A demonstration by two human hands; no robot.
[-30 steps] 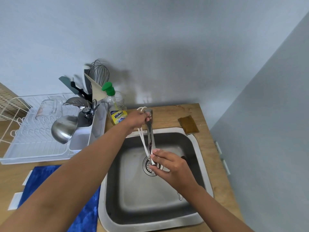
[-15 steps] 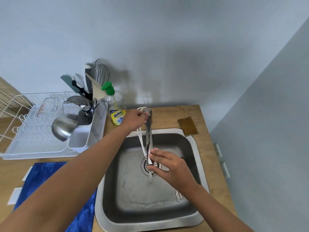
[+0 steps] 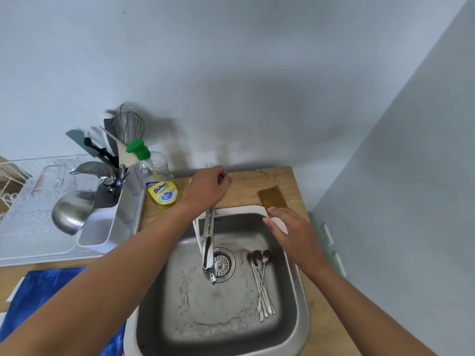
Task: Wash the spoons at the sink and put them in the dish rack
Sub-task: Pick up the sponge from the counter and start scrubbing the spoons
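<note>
Several dirty metal spoons [image 3: 261,278] lie side by side on the floor of the steel sink [image 3: 300,304], right of the drain, bowls pointing to the back. The faucet spout [image 3: 208,249] reaches over the drain, and water has spread over the basin floor. My left hand [image 3: 209,187] is curled round the faucet handle at the spout's base, which it hides. Over the sink's back right corner my right hand [image 3: 291,233] hovers with straight fingers and holds nothing. The white dish rack [image 3: 23,235] stands on the counter to the left.
A yellow dish soap bottle [image 3: 160,187] stands between rack and faucet. A brown sponge [image 3: 272,197] lies on the counter just behind my right hand. The rack holds a steel bowl [image 3: 72,213] and a caddy with a whisk [image 3: 127,123]. A blue cloth [image 3: 48,294] lies front left.
My right hand has let go of the spout tip and moved right and back toward the sponge, fingers now straight. My left hand has stayed at the faucet's base. Water now covers the basin floor.
</note>
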